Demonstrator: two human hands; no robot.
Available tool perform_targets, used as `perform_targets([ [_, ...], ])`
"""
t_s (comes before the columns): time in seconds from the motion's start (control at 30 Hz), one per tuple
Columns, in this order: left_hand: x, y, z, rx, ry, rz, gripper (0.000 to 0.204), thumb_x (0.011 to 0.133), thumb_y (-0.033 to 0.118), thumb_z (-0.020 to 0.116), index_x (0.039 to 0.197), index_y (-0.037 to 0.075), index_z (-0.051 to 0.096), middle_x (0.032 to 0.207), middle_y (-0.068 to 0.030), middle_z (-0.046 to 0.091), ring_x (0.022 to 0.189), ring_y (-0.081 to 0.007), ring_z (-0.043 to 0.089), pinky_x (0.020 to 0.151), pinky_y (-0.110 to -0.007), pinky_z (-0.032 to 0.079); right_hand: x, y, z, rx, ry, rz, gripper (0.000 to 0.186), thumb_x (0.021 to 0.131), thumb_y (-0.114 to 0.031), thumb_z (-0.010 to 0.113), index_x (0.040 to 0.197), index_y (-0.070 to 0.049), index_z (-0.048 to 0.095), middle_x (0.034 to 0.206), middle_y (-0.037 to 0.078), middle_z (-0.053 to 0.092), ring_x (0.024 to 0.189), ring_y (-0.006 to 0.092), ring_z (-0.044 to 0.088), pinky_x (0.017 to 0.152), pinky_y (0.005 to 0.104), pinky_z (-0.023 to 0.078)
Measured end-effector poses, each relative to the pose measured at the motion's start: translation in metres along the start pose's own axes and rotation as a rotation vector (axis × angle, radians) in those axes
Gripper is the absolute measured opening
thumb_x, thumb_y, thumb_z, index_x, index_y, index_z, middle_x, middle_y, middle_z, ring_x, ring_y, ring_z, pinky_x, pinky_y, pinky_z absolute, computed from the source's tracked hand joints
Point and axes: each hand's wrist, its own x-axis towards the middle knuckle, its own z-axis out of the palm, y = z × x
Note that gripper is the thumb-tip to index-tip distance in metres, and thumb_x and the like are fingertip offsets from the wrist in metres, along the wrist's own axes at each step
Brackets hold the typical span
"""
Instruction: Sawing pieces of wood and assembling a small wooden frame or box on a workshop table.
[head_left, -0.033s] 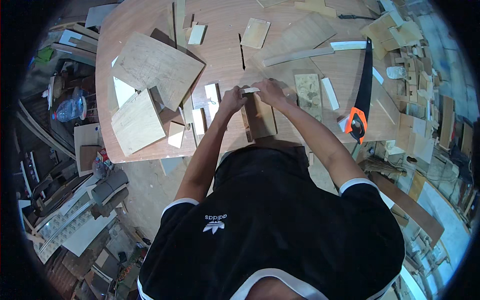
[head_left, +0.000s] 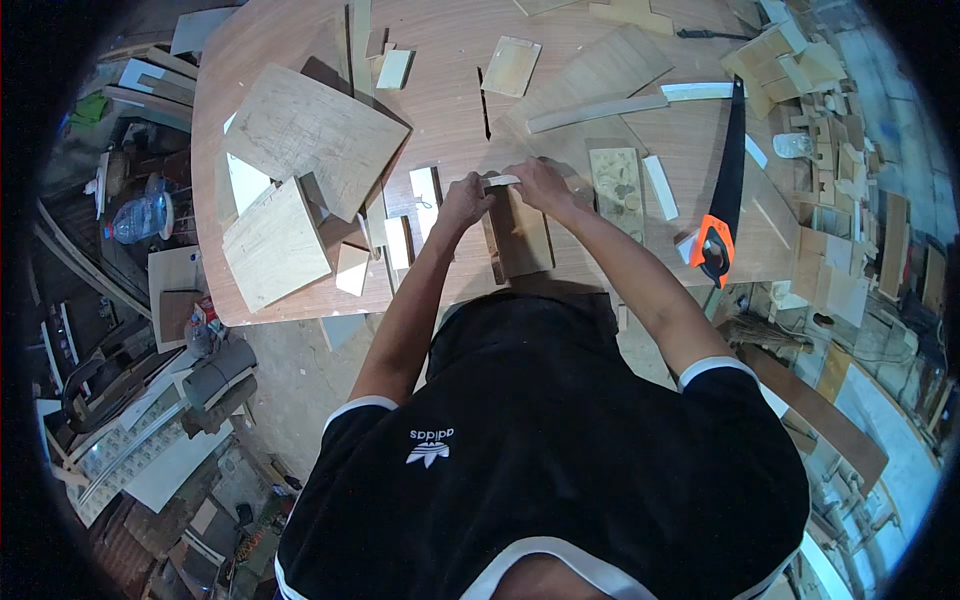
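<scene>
My left hand (head_left: 468,200) and my right hand (head_left: 535,185) hold a short white strip (head_left: 500,180) across the far end of a brown board (head_left: 520,240), with their fingers closed on it. The board lies lengthwise near the table's front edge, a darker narrow piece (head_left: 495,250) along its left side. White blocks (head_left: 424,195) lie just left of my left hand. To the right of my right hand is a pale mottled piece (head_left: 615,195). A thin black tool (head_left: 483,105) rests beyond my hands.
Larger boards (head_left: 305,130) are piled on the left of the table (head_left: 240,40). A handsaw with an orange handle (head_left: 713,240) lies at the right among strips (head_left: 597,112). A water bottle (head_left: 138,218) and scrap wood stand beside the table on the left; more offcuts (head_left: 820,260) lie right.
</scene>
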Motion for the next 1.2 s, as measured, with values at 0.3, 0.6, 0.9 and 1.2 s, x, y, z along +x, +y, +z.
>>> perform_targets([
  [0.3,-0.005,0.004,-0.002,-0.057,-0.018,0.010,0.034,0.071,0.019,0.072,0.088,-0.002,0.052,0.074,-0.0188,0.062,0.074,-0.0364,0.063,0.065,-0.043,0.049,0.004,0.001,-0.003,-0.025,-0.069,0.062,0.023,0.078,-0.017,0.063,0.102,-0.016,0.065,0.094,0.019,0.060,0.092,0.0377,0.059,0.078,0.0460,0.048],
  [0.6,-0.003,0.006,-0.002,-0.040,-0.022,0.032,0.035,0.072,0.019,0.071,0.092,-0.003,0.052,0.076,-0.0205,0.063,0.076,-0.0376,0.063,0.067,-0.043,0.049,0.005,0.008,0.004,-0.003,-0.032,0.062,0.029,0.074,-0.013,0.066,0.103,-0.015,0.065,0.096,0.017,0.062,0.094,0.0354,0.058,0.080,0.0444,0.047],
  [0.9,0.004,-0.006,0.006,0.002,-0.070,-0.012,0.047,0.071,0.026,0.070,0.103,-0.002,0.050,0.079,-0.0220,0.063,0.078,-0.0387,0.062,0.072,-0.044,0.050,-0.024,-0.002,-0.032,0.033,0.218,-0.112,0.050,0.073,-0.017,0.068,0.119,-0.006,0.051,0.114,0.019,0.056,0.106,0.0353,0.053,0.089,0.0418,0.044],
  [1.2,0.001,0.020,-0.002,0.240,0.055,0.218,0.062,0.067,0.025,0.071,0.125,0.017,0.050,0.113,-0.0144,0.054,0.110,-0.0327,0.050,0.093,-0.045,0.041,-0.141,0.125,-0.085,-0.119,0.563,0.509,0.040,0.074,-0.011,0.063,0.111,-0.002,0.052,0.105,0.020,0.057,0.103,0.0358,0.053,0.087,0.0444,0.044],
])
